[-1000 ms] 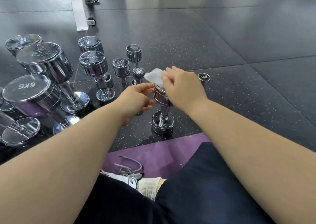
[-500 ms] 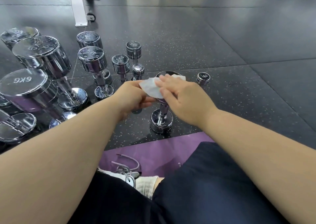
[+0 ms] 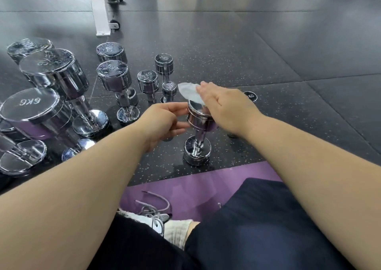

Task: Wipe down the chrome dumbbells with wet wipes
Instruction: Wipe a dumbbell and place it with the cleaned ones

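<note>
Black rubber floor tiles [image 3: 268,43], flecked with pale specks, run across the room with their seams showing. At the far left stands a white equipment frame [image 3: 100,12] on small wheels [image 3: 114,23]. Closer in, a purple mat [image 3: 206,187] lies on the floor; on it rests a white sneaker [image 3: 152,220] with loose grey laces [image 3: 152,206], a white sock [image 3: 177,230], and dark trousers [image 3: 257,218].

A gym: speckled rubber floor tiles [image 3: 237,49], chrome dumbbells [image 3: 115,78] (one stamped 6KG), a bench foot [image 3: 101,12]
</note>
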`<state>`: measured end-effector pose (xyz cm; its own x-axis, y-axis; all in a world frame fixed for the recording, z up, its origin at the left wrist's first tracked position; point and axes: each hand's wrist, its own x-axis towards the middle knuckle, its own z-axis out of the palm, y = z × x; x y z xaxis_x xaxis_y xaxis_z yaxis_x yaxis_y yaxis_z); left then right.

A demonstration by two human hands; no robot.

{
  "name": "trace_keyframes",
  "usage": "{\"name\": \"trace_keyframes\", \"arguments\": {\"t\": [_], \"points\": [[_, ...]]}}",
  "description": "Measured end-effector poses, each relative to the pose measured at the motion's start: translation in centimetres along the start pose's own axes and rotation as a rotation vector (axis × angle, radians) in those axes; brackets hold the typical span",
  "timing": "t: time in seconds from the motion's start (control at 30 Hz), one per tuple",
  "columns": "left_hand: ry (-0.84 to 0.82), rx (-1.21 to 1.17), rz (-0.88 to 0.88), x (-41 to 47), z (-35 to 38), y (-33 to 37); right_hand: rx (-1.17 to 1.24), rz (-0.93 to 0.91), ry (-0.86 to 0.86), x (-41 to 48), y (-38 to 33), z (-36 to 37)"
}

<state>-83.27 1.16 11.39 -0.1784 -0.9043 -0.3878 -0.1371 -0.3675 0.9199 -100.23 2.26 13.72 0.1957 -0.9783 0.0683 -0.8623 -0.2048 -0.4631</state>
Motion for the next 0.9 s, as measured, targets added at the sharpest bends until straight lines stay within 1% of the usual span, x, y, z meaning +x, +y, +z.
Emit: {"name": "trace_keyframes", "arguments": {"t": [0.03, 0.07, 0.13, 0.2, 0.27, 0.3, 0.37, 0.43, 0.47, 0.57, 0.7, 0.77, 0.83, 0.9], "points": [[-0.001, -0.001, 0.003, 0.0, 0.0, 0.1, 0.028, 0.043, 0.028, 0.2, -0.1, -0.1], [0.000, -0.004, 0.000, -0.1, 0.0, 0.1, 0.023, 0.045, 0.049, -0.2, -0.3, 0.1], [0.009, -0.023, -0.005, -0.2, -0.1, 0.3, -0.042, -0.035, 0.059, -2.0, -1.0, 0.5], [0.016, -0.040, -0.008, -0.4, 0.0, 0.3, -0.073, -0.123, 0.025, -3.2, -1.8, 0.7], [0.032, -0.060, -0.016, -0.4, 0.0, 0.3, -0.105, -0.147, -0.024, -2.1, -2.1, 0.6], [0.027, -0.059, -0.017, -0.4, 0.1, 0.1, -0.122, -0.107, -0.037, -1.2, -2.0, 0.4], [0.003, -0.025, 0.006, -0.3, 0.0, 0.0, -0.117, 0.026, 0.013, 0.5, -1.1, -0.2], [-0.007, 0.005, 0.006, -0.4, 0.0, 0.1, -0.079, 0.144, 0.087, -0.1, 0.1, -0.4], [-0.004, 0.012, 0.007, -0.4, -0.1, 0.2, -0.046, 0.158, 0.115, -1.2, 0.5, -0.2], [0.031, 0.012, 0.003, -0.3, 0.0, 0.5, 0.019, 0.102, 0.139, -4.2, 0.0, 0.6], [0.024, -0.015, 0.010, -0.7, 0.4, 0.4, -0.056, -0.049, 0.078, -2.6, -1.8, 1.3], [0.024, -0.009, 0.008, -0.9, 0.4, 0.3, -0.048, -0.002, 0.091, -0.7, -1.8, 1.2], [0.006, 0.017, 0.010, -0.8, 0.2, 0.1, -0.026, 0.129, 0.113, 1.0, -0.9, 0.5], [0.010, 0.029, 0.001, -0.7, 0.0, 0.1, 0.117, 0.256, 0.138, 1.2, 0.4, 0.3]]}}
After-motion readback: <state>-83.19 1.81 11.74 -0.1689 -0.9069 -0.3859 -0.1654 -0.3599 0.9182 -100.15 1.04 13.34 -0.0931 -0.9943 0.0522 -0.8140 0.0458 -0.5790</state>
